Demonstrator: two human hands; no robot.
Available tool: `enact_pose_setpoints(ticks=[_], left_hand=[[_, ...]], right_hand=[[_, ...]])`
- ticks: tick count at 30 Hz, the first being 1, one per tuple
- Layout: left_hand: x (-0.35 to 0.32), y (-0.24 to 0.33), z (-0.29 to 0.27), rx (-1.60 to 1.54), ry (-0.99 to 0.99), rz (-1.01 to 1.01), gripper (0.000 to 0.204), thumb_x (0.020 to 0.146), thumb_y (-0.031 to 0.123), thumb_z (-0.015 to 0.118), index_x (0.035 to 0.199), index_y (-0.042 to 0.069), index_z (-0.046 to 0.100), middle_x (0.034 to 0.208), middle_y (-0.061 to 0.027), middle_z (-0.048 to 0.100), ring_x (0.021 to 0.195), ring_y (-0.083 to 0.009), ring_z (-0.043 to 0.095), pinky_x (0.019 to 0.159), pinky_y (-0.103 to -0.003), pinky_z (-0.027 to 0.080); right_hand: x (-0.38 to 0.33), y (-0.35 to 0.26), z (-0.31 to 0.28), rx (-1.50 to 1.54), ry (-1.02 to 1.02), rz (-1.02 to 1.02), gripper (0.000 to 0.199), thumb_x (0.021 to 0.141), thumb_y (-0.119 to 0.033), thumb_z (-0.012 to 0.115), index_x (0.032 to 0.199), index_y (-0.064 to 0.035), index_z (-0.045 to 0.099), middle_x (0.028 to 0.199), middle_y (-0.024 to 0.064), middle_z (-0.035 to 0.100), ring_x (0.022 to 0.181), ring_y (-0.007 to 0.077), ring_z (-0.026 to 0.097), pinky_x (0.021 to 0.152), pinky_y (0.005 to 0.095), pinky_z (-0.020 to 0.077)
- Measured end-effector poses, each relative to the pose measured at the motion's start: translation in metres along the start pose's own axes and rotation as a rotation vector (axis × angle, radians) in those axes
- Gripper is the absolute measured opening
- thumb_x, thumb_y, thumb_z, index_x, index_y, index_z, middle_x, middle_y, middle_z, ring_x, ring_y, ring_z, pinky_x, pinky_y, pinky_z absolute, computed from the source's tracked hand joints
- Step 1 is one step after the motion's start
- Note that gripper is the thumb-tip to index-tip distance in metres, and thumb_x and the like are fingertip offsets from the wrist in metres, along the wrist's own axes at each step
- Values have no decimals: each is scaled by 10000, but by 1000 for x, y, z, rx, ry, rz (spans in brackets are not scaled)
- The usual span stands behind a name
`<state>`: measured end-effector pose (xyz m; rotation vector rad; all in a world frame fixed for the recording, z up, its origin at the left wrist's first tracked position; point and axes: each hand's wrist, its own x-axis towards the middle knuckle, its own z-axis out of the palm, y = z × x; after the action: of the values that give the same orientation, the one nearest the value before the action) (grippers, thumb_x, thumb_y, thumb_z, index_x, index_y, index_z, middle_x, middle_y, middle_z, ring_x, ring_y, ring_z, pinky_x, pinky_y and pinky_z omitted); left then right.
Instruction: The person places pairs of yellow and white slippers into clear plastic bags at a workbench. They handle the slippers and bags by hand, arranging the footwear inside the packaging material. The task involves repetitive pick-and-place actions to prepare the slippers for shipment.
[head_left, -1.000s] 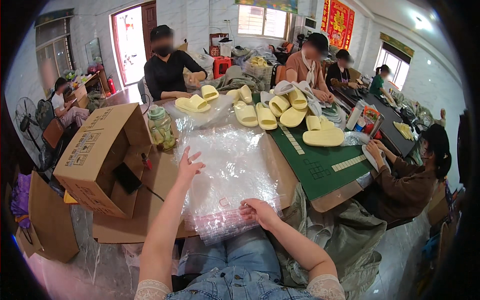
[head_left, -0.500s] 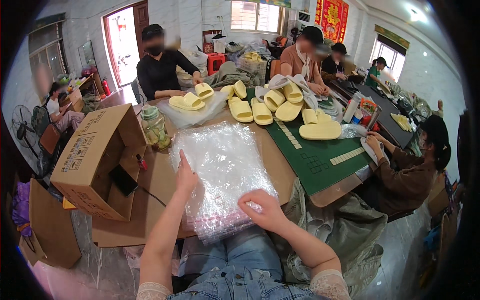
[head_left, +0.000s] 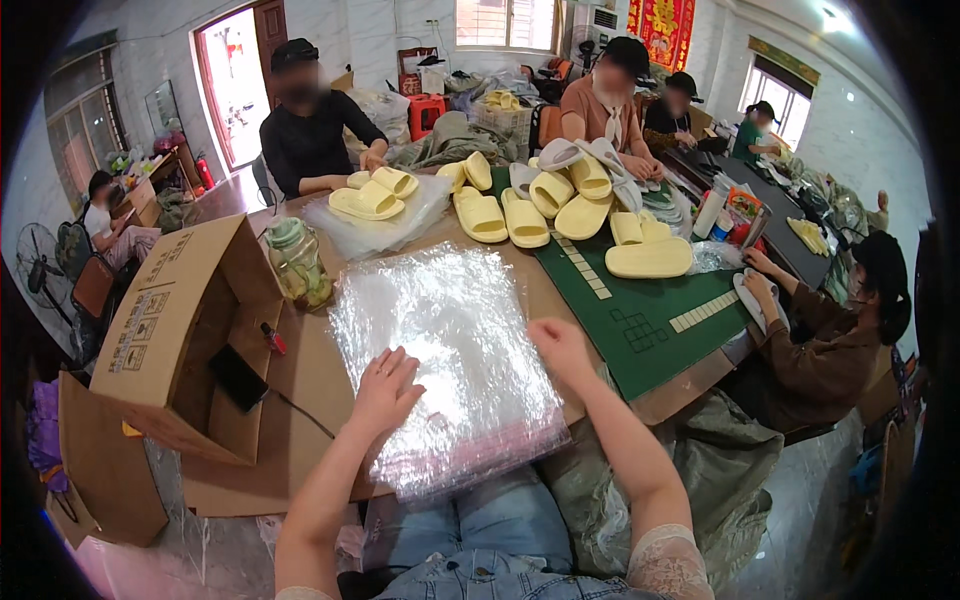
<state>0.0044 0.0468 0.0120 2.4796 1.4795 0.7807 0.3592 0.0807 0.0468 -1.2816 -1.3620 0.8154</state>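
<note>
A stack of clear plastic bags [head_left: 450,330] with a pinkish strip along its near edge lies on the table in front of me. My left hand [head_left: 388,390] rests flat on the left part of the stack, its fingers stretched out. At the stack's right edge, my right hand [head_left: 560,350] is curled closed; its fingertips are mostly hidden, so whether it pinches a bag's edge does not show.
An open cardboard box [head_left: 190,340] stands at the left, with a phone [head_left: 238,378] by its opening and a glass jar [head_left: 298,262] behind. Yellow slippers [head_left: 525,215] pile up beyond the stack, some on a green mat [head_left: 640,320]. Several people work around the tables.
My left hand has come down from a raised, upright pose to lie flat on the bags. My right hand has moved forward and right, from above the near part to the right edge.
</note>
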Motion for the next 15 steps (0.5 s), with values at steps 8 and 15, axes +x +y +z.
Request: enact_pose_setpoints(ticks=[8,15], left_hand=[[3,16,-8,-80,14,-96,486,908,350,669,1328,108,629,1491,-196,502,1413,-416,404,1177,-539,290],[14,17,-11,-80,-50,-129,485,852,333,734,1281,116,667,1472,-174,526,1416,-396,412,1170,-528,299]], right_hand=[[150,73,-52,599,293,418,512,926,-267,710,1354,-21,571,1270,110,617,956,177,649,727,319,540],[265,151,-100,-175,818,174,841,922,-441,719,1514,37,360,1325,227,567,978,253,659,763,328,561]])
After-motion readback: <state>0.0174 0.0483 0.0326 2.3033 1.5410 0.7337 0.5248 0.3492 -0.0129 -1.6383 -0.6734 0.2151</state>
